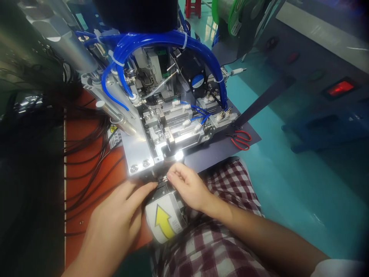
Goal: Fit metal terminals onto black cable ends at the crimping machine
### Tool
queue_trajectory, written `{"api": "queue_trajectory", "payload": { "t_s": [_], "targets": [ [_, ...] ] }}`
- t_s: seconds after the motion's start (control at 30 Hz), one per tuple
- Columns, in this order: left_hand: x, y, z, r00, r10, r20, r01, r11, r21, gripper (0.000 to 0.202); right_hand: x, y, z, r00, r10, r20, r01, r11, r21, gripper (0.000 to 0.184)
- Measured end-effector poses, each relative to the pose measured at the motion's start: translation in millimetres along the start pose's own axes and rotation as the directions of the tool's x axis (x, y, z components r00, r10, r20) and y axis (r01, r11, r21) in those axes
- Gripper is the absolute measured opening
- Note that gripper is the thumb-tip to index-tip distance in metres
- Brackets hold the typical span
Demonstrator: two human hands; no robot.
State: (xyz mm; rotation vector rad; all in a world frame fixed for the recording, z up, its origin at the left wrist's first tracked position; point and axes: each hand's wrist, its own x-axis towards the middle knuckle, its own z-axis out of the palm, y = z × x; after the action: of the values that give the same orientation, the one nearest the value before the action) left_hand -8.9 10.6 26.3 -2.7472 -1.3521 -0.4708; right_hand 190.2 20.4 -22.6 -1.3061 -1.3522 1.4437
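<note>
My left hand [121,207] reaches in from the lower left, its fingers bent and partly hidden by the machine's edge. One of its fingertips presses at the small black fixture [163,187] at the front of the machine, and what it grips there is too small to make out. Opposite, my right hand [188,186] pinches thumb and forefinger together over thin wires [165,178] with pale and reddish ends. Both hands' tips are close together, just below a bright lamp [179,155]. Under them sits a white rounded cover [163,219] with a yellow arrow.
A metal machine [173,127] with blue air tubes [164,40] rises ahead. Red-handled pliers [242,140] lie on the dark base plate at right. Black cables [92,154] cross the orange tabletop [83,209] on the left. A green-rimmed spool [230,15] hangs at the back.
</note>
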Motion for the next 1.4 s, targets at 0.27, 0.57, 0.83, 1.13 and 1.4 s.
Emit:
{"api": "queue_trajectory", "payload": {
  "t_s": [0.27,0.57,0.83,1.13,1.4],
  "targets": [
    [-0.5,-2.4,1.7,1.000,0.002,-0.003,-0.002,1.000,-0.007,0.037,-0.2,-0.5,-0.5,1.000,-0.011,0.003,0.011,1.000,-0.022,0.021],
    [-10.9,-6.0,11.0,0.994,-0.097,0.053,0.101,0.992,-0.078,0.037,0.2,8.0,4.6,1.000,-0.008,-0.029,0.010,0.998,0.065,0.022],
    [-46.8,-16.7,3.7,0.935,-0.350,0.058,0.354,0.916,-0.186,0.025,0.5,9.4,1.6,0.999,0.025,0.044,-0.031,0.988,0.148,0.023],
    [-60.5,-31.5,1.0,0.985,-0.172,-0.030,0.162,0.967,-0.197,0.019,1.0,6.8,3.0,1.000,0.011,0.019,-0.012,0.997,0.074,0.024],
    [-67.5,-32.6,4.0,0.990,-0.089,-0.112,0.087,0.996,-0.022,0.030,-17.9,32.1,-25.6,0.991,0.122,-0.054,-0.121,0.993,0.016,0.030]
  ]
}}
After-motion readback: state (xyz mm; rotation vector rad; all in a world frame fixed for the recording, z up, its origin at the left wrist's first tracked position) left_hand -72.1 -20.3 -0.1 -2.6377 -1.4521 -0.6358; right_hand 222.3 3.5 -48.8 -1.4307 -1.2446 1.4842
